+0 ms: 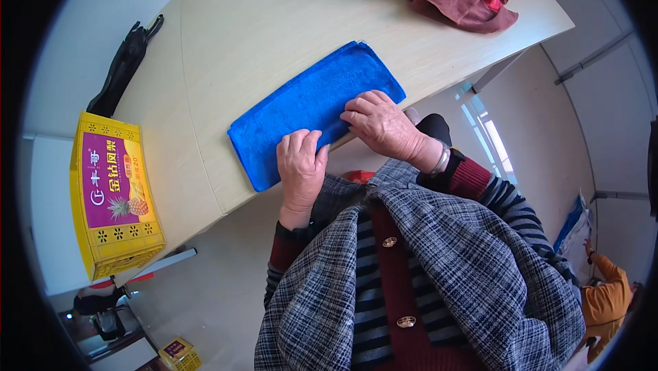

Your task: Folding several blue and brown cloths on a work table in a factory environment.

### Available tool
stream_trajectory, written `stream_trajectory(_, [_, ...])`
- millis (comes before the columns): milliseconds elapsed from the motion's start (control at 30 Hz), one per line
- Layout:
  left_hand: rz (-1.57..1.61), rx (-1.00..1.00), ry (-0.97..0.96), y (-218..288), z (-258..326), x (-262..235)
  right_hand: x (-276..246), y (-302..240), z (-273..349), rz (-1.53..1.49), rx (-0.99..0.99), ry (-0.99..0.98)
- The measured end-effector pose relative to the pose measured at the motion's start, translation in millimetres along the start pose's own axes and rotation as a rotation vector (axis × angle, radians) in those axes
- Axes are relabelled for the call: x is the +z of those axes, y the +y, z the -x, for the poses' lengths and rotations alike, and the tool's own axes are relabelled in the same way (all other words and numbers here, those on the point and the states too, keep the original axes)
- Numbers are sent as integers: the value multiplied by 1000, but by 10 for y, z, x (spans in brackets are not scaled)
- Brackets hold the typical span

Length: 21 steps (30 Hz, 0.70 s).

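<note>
Left hand [300, 165] nearer, fingers [295, 139] bent, pointing far; right hand [385, 126] farther, angled left, fingers curled. Hands close, not touching. Forearms [504, 200] slant inward.

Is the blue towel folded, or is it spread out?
Folded: the towel lies as a compact rectangle, with layered edges along its far side.

Yellow box [120, 196] | purple label [110, 179], lettered | floor crate [181, 355] | perhaps lettered, too small

- Left hand [300, 169]: fingers curled at near edge of folded blue towel [305, 104].
- Right hand [384, 124]: same edge, apart from left hand.
- Beyond hands, rightward: brown and red cloths [466, 15] on pale tabletop [267, 21].
- Well left of hands: yellow pineapple crate [116, 186].
</note>
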State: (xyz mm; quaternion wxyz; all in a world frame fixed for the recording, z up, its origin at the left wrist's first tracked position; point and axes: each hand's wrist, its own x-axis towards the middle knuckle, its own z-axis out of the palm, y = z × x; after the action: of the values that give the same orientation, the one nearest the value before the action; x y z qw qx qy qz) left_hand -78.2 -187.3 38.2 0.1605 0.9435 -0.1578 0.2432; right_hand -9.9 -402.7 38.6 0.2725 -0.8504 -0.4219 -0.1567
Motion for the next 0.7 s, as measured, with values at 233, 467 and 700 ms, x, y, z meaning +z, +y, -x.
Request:
stream_trajectory(233, [-30,75,21,-43,8,43,25,60,-5,34,-103,7])
stream_trajectory(467, [-21,74,19,-17,0,48,22,73,-43,69,-75,-38])
stream_trajectory(700, [-71,150,15,6,52,107,48,-167,-87,51,-79,-98])
